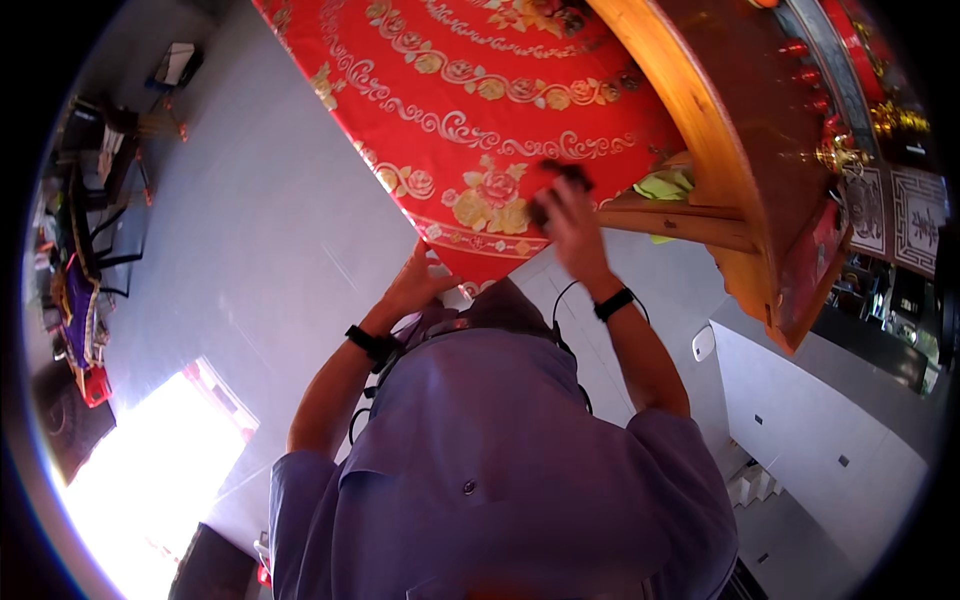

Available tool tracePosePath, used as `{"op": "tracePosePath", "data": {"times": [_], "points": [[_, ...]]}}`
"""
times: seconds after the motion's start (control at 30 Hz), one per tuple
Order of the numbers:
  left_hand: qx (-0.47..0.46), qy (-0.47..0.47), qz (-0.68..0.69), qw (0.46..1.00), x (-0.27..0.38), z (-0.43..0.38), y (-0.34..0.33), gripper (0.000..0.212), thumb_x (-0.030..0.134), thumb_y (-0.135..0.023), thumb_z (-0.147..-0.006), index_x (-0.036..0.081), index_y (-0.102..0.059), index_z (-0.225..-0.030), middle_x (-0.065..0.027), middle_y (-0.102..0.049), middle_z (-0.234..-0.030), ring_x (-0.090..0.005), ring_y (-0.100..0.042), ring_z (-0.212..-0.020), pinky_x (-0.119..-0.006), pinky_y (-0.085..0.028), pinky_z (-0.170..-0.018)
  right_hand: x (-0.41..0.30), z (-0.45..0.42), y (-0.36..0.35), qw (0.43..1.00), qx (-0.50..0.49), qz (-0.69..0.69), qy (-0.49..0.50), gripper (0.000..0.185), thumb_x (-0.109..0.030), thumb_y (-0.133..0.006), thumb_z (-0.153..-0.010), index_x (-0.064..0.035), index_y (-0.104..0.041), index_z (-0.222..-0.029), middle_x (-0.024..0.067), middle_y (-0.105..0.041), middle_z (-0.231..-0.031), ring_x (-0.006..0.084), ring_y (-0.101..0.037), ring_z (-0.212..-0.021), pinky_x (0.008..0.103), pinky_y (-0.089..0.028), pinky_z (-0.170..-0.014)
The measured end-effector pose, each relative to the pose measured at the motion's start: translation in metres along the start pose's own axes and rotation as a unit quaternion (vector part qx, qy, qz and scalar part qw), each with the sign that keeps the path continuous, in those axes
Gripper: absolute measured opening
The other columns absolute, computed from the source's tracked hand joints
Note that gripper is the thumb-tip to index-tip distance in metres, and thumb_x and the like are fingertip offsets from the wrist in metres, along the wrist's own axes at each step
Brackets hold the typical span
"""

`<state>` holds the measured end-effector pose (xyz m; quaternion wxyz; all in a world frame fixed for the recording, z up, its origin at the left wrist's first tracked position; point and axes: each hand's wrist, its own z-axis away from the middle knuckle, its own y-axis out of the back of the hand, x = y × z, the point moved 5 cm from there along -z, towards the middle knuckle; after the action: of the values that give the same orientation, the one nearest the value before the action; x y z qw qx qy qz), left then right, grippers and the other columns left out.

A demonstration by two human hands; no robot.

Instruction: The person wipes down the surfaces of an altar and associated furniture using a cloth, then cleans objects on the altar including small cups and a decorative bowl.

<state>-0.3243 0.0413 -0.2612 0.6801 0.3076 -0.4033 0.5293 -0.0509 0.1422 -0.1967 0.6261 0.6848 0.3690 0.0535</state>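
Observation:
A red floral tablecloth (420, 97) with gold and pink roses covers a table in front of me, one corner pointing towards my body. My left hand (412, 289) grips the cloth's edge near that corner, some fingers hidden beneath it. Over the cloth's right part, my right hand (581, 244) holds a dark object (570, 176), too blurred to name. That object lies against or just above the printed roses; which one cannot be told.
A wooden altar table (697, 97) curves along the right, with a yellow-green cloth (666, 184) on its lower ledge. Brass and red ornaments (840, 154) stand beyond. Chairs (112, 240) line the left side. Bright light falls through a doorway (161, 442) at lower left.

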Motion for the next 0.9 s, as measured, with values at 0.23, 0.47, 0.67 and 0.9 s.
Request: {"op": "tracePosePath", "data": {"times": [0.23, 0.47, 0.67, 0.9], "points": [[-0.008, 0.003, -0.05, 0.999, 0.009, -0.004, 0.002, 0.089, 0.024, -0.085, -0.078, 0.0, -0.035, -0.147, -0.0156, -0.058, -0.134, -0.027, -0.058, -0.119, -0.042, -0.048, -0.101, 0.218, -0.056, 0.056, 0.966, 0.11, 0.133, -0.191, 0.052, -0.021, -0.055, -0.099, -0.0085, -0.047, -0.148, 0.0257, -0.04, -0.153, 0.0459, -0.039, -0.14, 0.051, -0.034, -0.116], [0.013, 0.013, -0.083, 0.996, -0.005, 0.003, 0.006, 0.091, 0.025, -0.085, -0.078, -0.001, -0.033, -0.148, -0.0166, -0.062, -0.128, -0.027, -0.063, -0.111, -0.04, -0.053, -0.094, 0.174, -0.103, 0.043, 0.947, 0.068, 0.18, -0.257, 0.048, -0.026, -0.056, -0.097, -0.0059, -0.051, -0.14, 0.0276, -0.049, -0.141, 0.0465, -0.048, -0.128, 0.0535, -0.042, -0.106], [-0.004, 0.005, -0.08, 0.997, -0.01, 0.0, 0.006, 0.092, 0.026, -0.084, -0.081, -0.001, -0.029, -0.15, -0.0165, -0.063, -0.13, -0.0264, -0.065, -0.11, -0.039, -0.054, -0.091, -0.026, -0.122, 0.004, 0.973, 0.002, -0.122, 0.194, 0.04, -0.004, -0.07, -0.079, -0.0061, -0.061, -0.117, 0.0155, -0.053, -0.122, 0.0388, -0.051, -0.119, 0.0494, -0.044, -0.099], [-0.005, 0.023, -0.024, 0.999, 0.013, 0.009, -0.001, 0.085, 0.017, -0.083, -0.083, 0.002, -0.033, -0.149, -0.0127, -0.058, -0.135, -0.0232, -0.059, -0.121, -0.042, -0.049, -0.1, 0.16, -0.17, 0.029, 0.964, 0.164, 0.089, -0.188, 0.024, -0.01, -0.058, -0.091, -0.0081, -0.067, -0.113, 0.0205, -0.057, -0.122, 0.0403, -0.057, -0.11, 0.0493, -0.048, -0.092]]}}
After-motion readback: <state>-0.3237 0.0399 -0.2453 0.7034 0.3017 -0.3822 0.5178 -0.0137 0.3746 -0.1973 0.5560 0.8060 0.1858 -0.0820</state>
